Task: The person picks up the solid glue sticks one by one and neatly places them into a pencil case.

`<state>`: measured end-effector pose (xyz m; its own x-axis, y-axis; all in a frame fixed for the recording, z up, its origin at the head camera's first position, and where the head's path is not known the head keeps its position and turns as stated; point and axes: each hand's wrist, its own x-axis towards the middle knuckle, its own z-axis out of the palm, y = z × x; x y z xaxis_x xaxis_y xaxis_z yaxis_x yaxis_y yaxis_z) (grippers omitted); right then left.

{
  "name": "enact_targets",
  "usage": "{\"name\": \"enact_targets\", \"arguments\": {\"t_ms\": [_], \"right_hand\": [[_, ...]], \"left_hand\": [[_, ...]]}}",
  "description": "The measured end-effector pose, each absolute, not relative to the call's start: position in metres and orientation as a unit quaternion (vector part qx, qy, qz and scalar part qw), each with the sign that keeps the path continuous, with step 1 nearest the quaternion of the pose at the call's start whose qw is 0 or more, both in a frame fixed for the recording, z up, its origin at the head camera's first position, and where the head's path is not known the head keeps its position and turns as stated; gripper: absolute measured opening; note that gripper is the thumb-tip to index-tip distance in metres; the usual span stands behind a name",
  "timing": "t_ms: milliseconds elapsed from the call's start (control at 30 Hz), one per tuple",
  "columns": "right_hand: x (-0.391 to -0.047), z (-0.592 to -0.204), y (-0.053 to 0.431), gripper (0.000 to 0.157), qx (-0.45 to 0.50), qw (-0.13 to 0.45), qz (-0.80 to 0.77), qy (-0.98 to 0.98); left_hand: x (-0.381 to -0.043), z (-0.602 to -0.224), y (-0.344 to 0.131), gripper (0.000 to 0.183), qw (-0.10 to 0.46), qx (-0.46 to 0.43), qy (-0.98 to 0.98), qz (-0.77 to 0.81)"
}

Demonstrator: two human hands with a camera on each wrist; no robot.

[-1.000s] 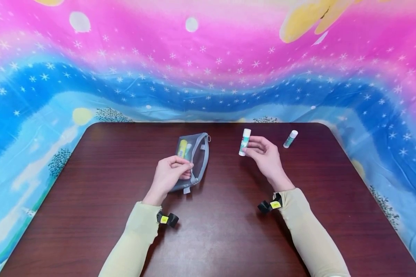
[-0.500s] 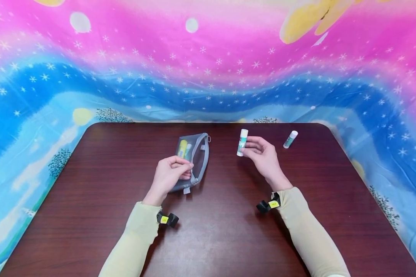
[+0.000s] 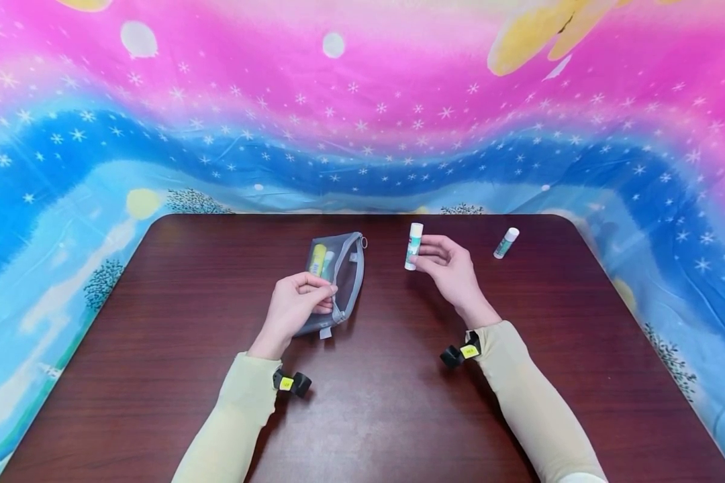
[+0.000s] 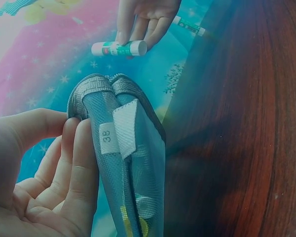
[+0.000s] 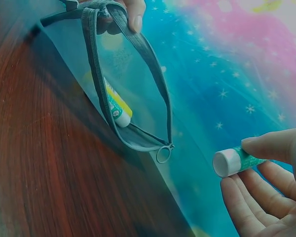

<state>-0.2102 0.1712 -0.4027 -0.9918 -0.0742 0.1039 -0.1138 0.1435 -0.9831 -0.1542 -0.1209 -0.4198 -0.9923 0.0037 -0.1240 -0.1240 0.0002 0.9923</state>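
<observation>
My left hand [image 3: 299, 302] pinches the zipper edge of a grey mesh zip pouch [image 3: 352, 285], whose mouth gapes toward the right. Through the mesh show a yellow glue stick [image 3: 317, 259] and a green-and-white glue stick [image 5: 119, 114], lying side by side inside. Between thumb and fingers, my right hand [image 3: 450, 272] holds another green-and-white glue stick [image 3: 413, 247] nearly upright above the table, right of the pouch and apart from it. In the right wrist view, the white end of this held glue stick [image 5: 228, 163] faces the camera.
One more green-and-white glue stick [image 3: 506, 243] stands or leans at the back right of the dark wooden table [image 3: 362, 416]; which, I cannot tell. Behind the table's far edge hangs a pink and blue patterned cloth [image 3: 362, 134]. A ring pull [image 5: 163, 154] hangs from the pouch zipper.
My right hand has moved a little to the left, bringing the held glue stick nearer the pouch. The left hand and pouch have stayed in place.
</observation>
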Motion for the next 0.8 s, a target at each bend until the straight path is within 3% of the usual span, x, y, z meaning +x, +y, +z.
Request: {"name": "enact_targets", "arguments": {"t_ms": [800], "right_hand": [[-0.224,-0.412,0.14,0.041,0.072,-0.014,0.684,-0.726]], "left_hand": [[-0.155,-0.421,-0.12,0.019,0.043,-0.036,0.702,0.71]]}}
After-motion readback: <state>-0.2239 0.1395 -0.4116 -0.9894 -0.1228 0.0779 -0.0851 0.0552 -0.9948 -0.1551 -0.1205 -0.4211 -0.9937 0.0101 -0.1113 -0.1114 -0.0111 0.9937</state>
